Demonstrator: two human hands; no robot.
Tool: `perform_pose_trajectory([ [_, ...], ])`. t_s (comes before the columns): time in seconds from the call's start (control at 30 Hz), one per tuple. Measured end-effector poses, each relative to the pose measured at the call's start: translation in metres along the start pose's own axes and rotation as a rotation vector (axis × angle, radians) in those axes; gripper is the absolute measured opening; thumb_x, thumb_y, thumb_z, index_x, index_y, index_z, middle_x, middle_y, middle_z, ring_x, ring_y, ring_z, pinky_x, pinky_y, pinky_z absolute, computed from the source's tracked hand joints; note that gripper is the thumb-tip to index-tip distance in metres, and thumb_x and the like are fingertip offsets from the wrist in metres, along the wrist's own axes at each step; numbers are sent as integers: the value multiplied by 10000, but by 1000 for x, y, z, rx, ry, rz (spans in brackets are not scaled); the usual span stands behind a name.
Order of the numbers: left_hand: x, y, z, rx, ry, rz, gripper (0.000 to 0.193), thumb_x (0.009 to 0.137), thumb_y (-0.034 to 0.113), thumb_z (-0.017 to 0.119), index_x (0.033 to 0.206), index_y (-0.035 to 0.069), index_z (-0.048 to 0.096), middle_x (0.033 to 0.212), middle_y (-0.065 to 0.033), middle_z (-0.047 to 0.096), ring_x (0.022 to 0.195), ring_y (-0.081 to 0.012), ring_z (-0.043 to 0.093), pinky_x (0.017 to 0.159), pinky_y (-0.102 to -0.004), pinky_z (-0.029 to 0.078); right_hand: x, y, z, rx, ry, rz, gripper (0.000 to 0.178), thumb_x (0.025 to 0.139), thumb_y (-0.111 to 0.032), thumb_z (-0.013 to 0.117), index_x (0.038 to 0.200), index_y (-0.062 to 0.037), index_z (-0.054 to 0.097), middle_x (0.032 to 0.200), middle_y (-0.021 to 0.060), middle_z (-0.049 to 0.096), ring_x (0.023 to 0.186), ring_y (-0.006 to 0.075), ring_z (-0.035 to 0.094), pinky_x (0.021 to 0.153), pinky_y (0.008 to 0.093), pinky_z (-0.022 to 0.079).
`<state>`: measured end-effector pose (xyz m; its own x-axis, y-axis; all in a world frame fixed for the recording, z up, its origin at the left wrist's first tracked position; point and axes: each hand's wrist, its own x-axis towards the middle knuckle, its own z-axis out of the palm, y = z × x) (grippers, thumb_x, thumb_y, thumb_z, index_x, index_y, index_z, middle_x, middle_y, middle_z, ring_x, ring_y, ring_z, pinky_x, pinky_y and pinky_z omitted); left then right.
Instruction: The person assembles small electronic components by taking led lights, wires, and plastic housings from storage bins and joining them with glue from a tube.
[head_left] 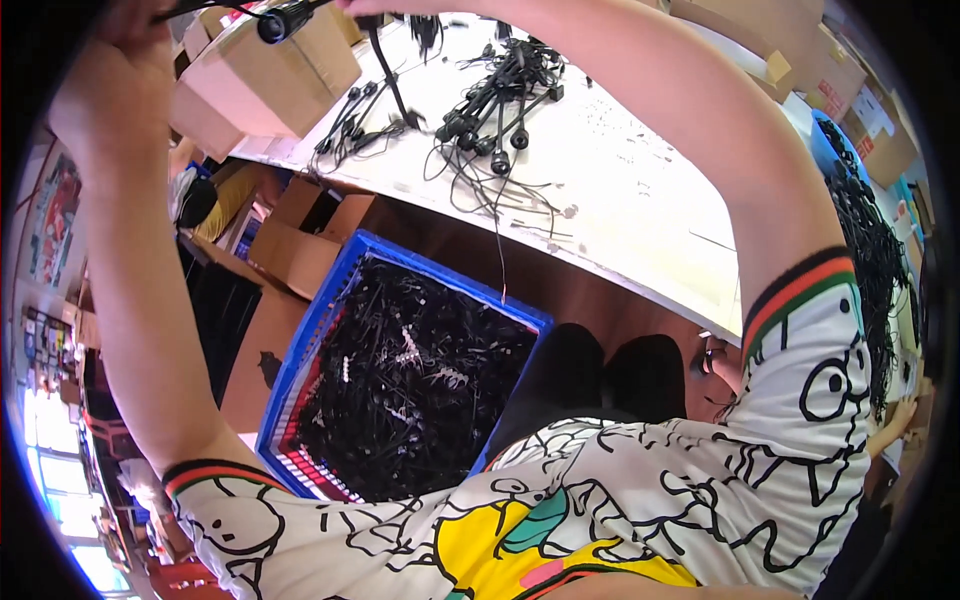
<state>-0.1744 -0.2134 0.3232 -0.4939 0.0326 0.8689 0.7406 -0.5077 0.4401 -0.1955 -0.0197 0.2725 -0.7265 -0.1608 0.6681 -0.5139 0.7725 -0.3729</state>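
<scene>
Both my arms reach up to the far edge of the view. My left hand [135, 30], dark and partly cut off at the top left, is closed around a thin black cable. A black cylindrical cable end [285, 22] hangs between my hands. My right hand [385, 6], mostly cut off at the top edge, is closed on black cable pieces; a straight black length [388, 70] hangs below it. Beneath, on the white table [620, 190], lies a pile of black cables with round and square ends [500, 110]. A smaller bunch of cables [350, 125] lies to its left.
A blue-rimmed crate [400, 250] full of black cables [420, 370] stands beside my legs, below the table edge. Cardboard boxes [270, 75] sit at the table's left end and underneath. More black cables [865, 240] hang at the right, near another person's hand [900, 415].
</scene>
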Motion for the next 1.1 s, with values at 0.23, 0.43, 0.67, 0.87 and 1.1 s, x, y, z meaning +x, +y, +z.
perform_pose_trajectory([
  [0.23,-61,-116,-30,489,-743,539,72,822,76,489,796,54,553,750,-60,556,740,-174,506,656,-290,402,62,153,0,344,-115,-499,251,711,-8,507,951,-49,569,931,141,581,866,253,562,706,316,436],
  [0.43,-114,-237,-41,821,-1295,529,105,730,65,502,835,79,504,738,-43,527,802,-250,494,762,-324,385,-55,242,64,-709,-70,-375,459,723,-88,537,1170,-54,437,1169,150,442,1045,270,475,820,335,425],
  [0.67,-125,-254,-55,822,-1197,495,158,716,44,510,868,84,500,742,-42,534,792,-236,504,758,-329,390,-91,153,51,-579,-189,-263,400,711,-69,551,1104,-35,487,1163,161,459,1063,284,461,842,436,395],
  [0.87,-133,-245,-63,819,-1160,511,168,719,26,516,875,84,495,748,-47,544,797,-232,534,885,-355,372,-162,76,62,566,-350,461,336,794,-276,546,1070,-85,555,891,13,593,711,73,532,583,202,405],
  [1.1,-149,-210,-62,1034,-970,334,345,694,-52,494,1011,87,503,953,-124,535,929,-287,509,950,-386,326,-172,67,81,537,-237,476,163,763,-151,638,856,-20,614,690,6,573,581,53,485,524,178,382],
])
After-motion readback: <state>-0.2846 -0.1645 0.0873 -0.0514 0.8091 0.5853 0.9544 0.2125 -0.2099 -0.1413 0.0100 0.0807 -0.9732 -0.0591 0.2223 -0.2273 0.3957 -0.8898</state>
